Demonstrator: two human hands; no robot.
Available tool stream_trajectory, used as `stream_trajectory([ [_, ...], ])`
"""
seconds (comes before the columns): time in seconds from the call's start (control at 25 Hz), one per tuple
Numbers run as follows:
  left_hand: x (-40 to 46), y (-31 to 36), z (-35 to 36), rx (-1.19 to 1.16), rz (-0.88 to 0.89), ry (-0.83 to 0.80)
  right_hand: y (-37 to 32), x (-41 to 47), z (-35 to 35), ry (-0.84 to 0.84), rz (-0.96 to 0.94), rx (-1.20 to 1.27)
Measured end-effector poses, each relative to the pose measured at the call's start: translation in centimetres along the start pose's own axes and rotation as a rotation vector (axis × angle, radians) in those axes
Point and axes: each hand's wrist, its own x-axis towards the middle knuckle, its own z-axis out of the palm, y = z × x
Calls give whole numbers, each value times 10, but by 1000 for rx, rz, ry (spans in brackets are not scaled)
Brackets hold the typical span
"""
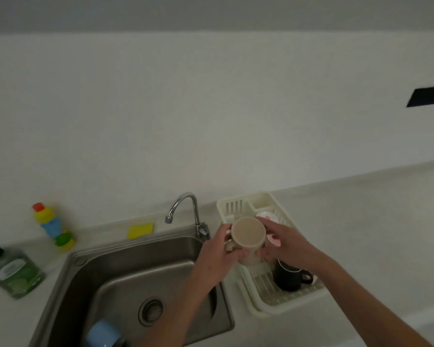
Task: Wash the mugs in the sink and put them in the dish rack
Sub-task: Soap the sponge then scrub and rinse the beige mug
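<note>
A pale table runs across the lower half of the frame beneath a plain white wall, on which a dark rectangle is seen at the right edge; a steel sink is set into the table at lower centre, with a curved tap behind it and a yellow sponge on its back ledge; a green soap bottle and a multicoloured bottle are placed at the left. A white dish rack is set just right of the sink; a black mug is stood inside it, and a white and pink item is seen behind the hands. Both forearms are extended from the lower edge toward the rack; the left hand and the right hand are curled round a cream mug, which is gripped from either side, held bottom-up above the rack's near-left part. A blue mug is left lying in the sink at the lower left.
</note>
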Motion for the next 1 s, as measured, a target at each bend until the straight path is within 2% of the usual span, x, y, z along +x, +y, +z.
stream_trajectory([
  [0.32, 35, 0, 32, 191, -56, 20, 47, 45, -25, -162, -50, -21],
  [0.6, 92, -19, 67, 219, -264, 104, 110, 115, -33, -336, -177, -65],
  [0.72, 111, -28, 83, 241, -314, 186, 139, 145, -33, -432, -183, -100],
  [0.84, 124, -35, 97, 369, -351, 259, 164, 167, -25, -518, -230, -109],
  [1.0, 135, -52, 109, 491, -398, 348, 176, 188, -18, -535, -227, -166],
])
